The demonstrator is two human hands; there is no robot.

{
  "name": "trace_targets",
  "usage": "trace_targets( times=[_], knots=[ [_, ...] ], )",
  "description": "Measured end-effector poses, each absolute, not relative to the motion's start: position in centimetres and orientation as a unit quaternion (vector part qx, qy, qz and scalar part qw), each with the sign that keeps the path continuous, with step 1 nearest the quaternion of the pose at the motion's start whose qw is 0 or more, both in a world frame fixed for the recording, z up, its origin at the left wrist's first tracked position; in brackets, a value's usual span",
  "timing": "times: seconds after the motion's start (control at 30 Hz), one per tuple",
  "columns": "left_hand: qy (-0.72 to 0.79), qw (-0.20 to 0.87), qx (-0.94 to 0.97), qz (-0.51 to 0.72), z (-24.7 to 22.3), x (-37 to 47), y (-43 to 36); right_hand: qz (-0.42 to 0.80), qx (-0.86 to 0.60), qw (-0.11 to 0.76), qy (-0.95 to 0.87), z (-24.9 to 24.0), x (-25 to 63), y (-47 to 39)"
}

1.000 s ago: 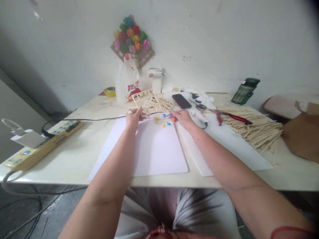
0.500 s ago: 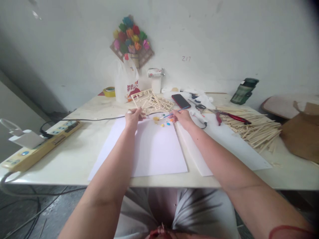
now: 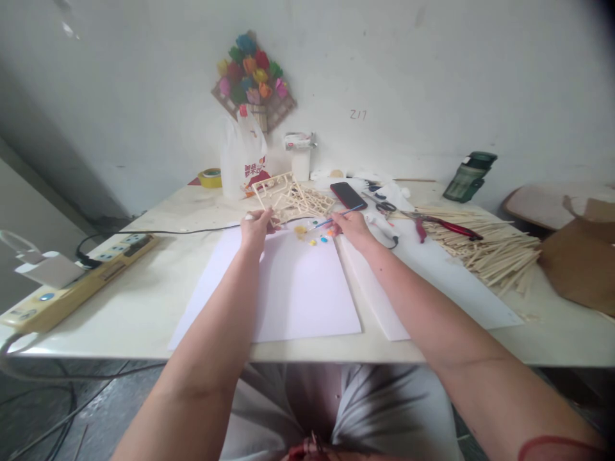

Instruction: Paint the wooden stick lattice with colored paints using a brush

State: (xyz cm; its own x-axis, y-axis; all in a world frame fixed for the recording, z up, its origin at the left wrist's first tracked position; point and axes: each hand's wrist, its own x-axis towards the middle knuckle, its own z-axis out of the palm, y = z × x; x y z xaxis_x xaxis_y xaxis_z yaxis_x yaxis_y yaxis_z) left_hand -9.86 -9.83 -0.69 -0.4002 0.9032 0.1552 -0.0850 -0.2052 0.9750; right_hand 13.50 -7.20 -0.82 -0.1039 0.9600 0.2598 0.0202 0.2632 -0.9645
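My right hand (image 3: 350,225) is closed on a thin blue paintbrush (image 3: 339,216), its tip pointing left over small dabs of yellow, blue and orange paint (image 3: 313,242) at the far edge of a white paper sheet (image 3: 307,288). My left hand (image 3: 258,225) lies at the paper's far left part with its fingers bent together, beside a lattice of pale wooden sticks (image 3: 293,197); whatever those fingers hold is too small to make out.
Behind stand a plastic bag (image 3: 243,160), a white cup (image 3: 301,163) and a phone (image 3: 348,195). To the right lie scissors (image 3: 384,206), red pliers (image 3: 454,227), wooden sticks (image 3: 494,250) and a green bottle (image 3: 469,177). A power strip (image 3: 77,285) is at left.
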Motion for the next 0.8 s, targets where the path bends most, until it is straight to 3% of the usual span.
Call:
trace_targets(
  times=[0.8],
  knots=[
    [0.508, 0.367, 0.407, 0.664, -0.82, -9.88, -9.67, 0.43, -0.377, 0.497, -0.653, 0.04, 13.87, -7.95]
  ],
)
